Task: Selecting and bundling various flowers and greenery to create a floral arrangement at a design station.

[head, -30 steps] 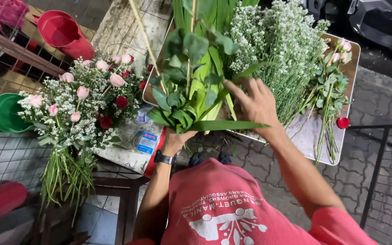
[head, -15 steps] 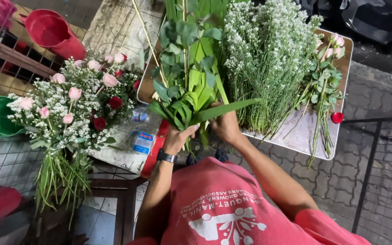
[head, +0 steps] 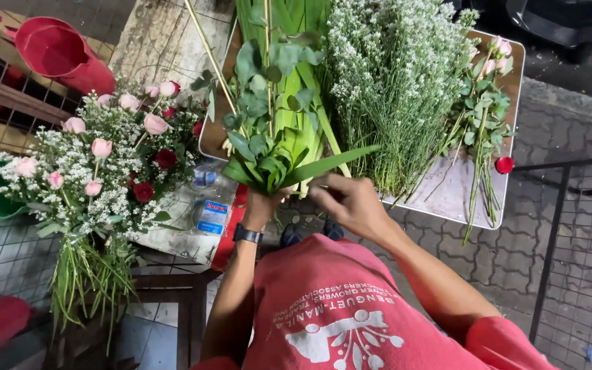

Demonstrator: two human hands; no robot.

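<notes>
step: building leafy bunch | left hand [head: 263, 204] clenched around foliage stems [head: 266, 161] | right hand [head: 351, 203] pinching long leaf [head: 330, 164] | next: likely tuck leaf in snugly

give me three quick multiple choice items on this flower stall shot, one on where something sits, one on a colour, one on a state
1. Where does the finished bouquet lie relative to the left hand?
A. to its left
B. to its right
C. under it

2. What colour is the bucket at the top left?
A. blue
B. red
C. white

3. How is the leafy bunch held?
A. lying loose on the board
B. gripped by the left hand at its stems
C. standing in the bucket

Answers: 1 A, the roses sit left of the watch-wearing arm. 2 B, its rim and wall are red. 3 B, the fist closes round the stems while the right hand touches a long leaf.
</notes>
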